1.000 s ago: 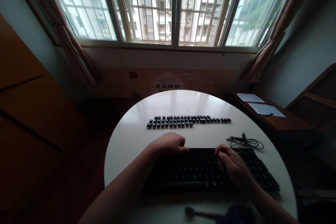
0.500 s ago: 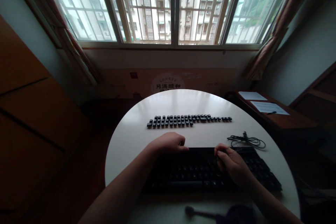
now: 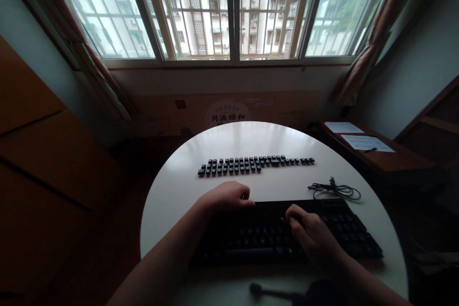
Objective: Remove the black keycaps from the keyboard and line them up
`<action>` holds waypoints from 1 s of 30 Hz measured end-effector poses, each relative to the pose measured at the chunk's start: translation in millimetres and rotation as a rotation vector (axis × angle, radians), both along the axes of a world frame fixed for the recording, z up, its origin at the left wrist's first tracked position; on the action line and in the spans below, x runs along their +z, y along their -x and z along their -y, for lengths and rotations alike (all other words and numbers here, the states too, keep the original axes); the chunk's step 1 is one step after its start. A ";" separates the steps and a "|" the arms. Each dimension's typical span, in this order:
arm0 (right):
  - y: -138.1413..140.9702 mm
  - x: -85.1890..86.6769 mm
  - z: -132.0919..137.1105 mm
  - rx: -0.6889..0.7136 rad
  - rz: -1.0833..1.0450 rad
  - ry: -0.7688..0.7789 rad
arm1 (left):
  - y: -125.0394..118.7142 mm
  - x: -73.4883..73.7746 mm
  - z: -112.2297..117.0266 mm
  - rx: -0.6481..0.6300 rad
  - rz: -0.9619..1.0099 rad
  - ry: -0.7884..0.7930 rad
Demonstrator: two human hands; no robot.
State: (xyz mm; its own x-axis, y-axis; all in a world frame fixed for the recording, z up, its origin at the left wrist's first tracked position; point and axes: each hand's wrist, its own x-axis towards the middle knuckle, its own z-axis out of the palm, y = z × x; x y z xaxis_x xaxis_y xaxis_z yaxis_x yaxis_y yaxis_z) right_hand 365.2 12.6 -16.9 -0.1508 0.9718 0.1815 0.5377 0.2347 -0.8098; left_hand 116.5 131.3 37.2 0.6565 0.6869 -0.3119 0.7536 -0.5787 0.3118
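Leftmost on the white round-edged tabletop [image 3: 168,220], we have our left hand [image 3: 229,196] curled at the far edge of the black, rectangular keyboard [image 3: 263,241]. Its thumb points along that edge; we cannot tell whether the hidden fingers grip anything. The keyboard lies below and between both hands, extending right past the right hand [image 3: 310,229], whose fingers are drawn narrowly together above the far rows; we cannot tell whether they hold something.

Counting from the left, we see dozens of small black keycaps [image 3: 235,169], too tiny to number surely, laid in rows beyond the keyboard; one keyboard; one dark, round-headed stick [image 3: 272,292] nearest us; one looped black cable [image 3: 337,189] beyond the keyboard's right part; and, on one brown wooden side table [image 3: 383,165], two white paper sheets [image 3: 366,142] and one slim dark pen [image 3: 370,150].
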 end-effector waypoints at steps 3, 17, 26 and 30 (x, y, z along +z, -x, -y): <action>-4.1 -6.1 -1.8 -0.024 -0.161 0.091 | -0.2 -0.3 -0.6 -0.002 -0.002 0.004; -6.1 -1.8 -5.9 -0.049 -0.561 0.078 | -5.0 12.4 12.3 0.004 -0.018 -0.026; 3.1 -5.9 3.5 0.243 -0.324 -0.120 | -26.4 35.3 49.5 -0.141 0.209 -0.078; 3.9 -14.3 2.0 0.209 -0.345 -0.076 | -28.8 34.8 50.8 -0.197 0.235 -0.058</action>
State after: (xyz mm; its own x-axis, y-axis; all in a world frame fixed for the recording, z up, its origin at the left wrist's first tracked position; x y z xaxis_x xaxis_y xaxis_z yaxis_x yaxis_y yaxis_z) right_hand 361.4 10.6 -31.2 -0.2609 0.9086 0.3262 0.1716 0.3761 -0.9105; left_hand 145.3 80.5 72.0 0.8283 0.5513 -0.0999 0.5363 -0.7286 0.4261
